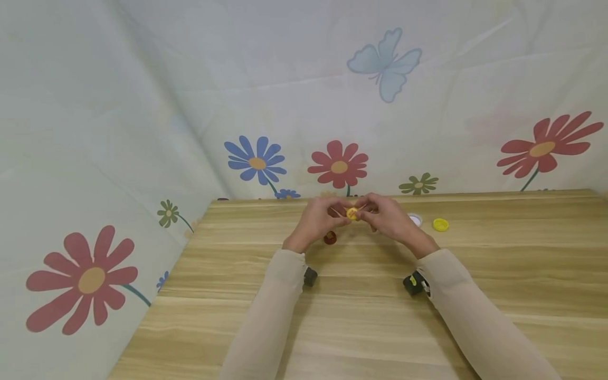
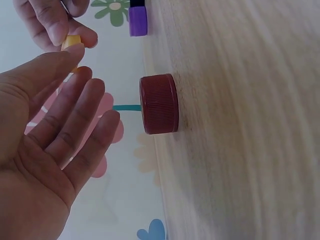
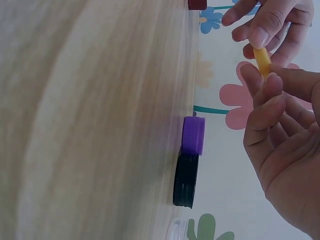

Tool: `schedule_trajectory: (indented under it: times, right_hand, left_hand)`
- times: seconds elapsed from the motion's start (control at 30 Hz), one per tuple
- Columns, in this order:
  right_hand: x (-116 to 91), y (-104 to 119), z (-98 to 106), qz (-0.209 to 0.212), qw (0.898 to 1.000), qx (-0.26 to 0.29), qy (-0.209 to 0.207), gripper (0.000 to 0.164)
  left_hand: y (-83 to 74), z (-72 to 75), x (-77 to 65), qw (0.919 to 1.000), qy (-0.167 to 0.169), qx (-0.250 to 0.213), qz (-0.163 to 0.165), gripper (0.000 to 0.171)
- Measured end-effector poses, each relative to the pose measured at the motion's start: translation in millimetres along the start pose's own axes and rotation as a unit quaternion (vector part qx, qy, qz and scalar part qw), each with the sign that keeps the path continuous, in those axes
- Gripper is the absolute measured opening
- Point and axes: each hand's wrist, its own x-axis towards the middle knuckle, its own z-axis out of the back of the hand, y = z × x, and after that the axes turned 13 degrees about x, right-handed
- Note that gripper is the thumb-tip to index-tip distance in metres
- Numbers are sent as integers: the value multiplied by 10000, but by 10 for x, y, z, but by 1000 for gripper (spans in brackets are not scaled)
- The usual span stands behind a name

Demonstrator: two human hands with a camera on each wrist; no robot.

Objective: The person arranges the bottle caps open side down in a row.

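Observation:
A small orange-yellow bottle cap [image 1: 352, 214] is pinched above the table between both hands. The left hand [image 1: 315, 219] holds one side of it with thumb and fingertips, and its other fingers spread loosely in the left wrist view. From the opposite side the right hand [image 1: 386, 215] pinches the same cap [image 3: 262, 61], its remaining fingers half curled. Below the left hand a dark red ribbed cap [image 2: 159, 104] stands on the table, apart from the fingers. A purple cap [image 3: 193, 135] and a black cap [image 3: 186, 180] sit beyond, touching or nearly so in the right wrist view.
Right of the right hand lie a white cap [image 1: 415, 219], partly hidden by the wrist, and a yellow cap [image 1: 440, 225]. The wooden table [image 1: 351, 316] ends at a flower-printed cloth [image 1: 285, 95] behind the hands. Each wrist carries a black camera [image 1: 414, 284].

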Motion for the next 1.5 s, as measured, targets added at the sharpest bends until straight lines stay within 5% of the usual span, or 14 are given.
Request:
schedule_trajectory:
  times: [0.83, 1.5]
  right_hand:
    - [16, -31, -3, 429, 9975, -532, 187, 23]
    - [17, -68, -92, 154, 9954, -697, 644, 18]
  left_hand:
    - [7, 21, -1, 9995, 305, -36, 108, 25]
    - [44, -22, -42, 9921, 1116, -122, 565, 18]
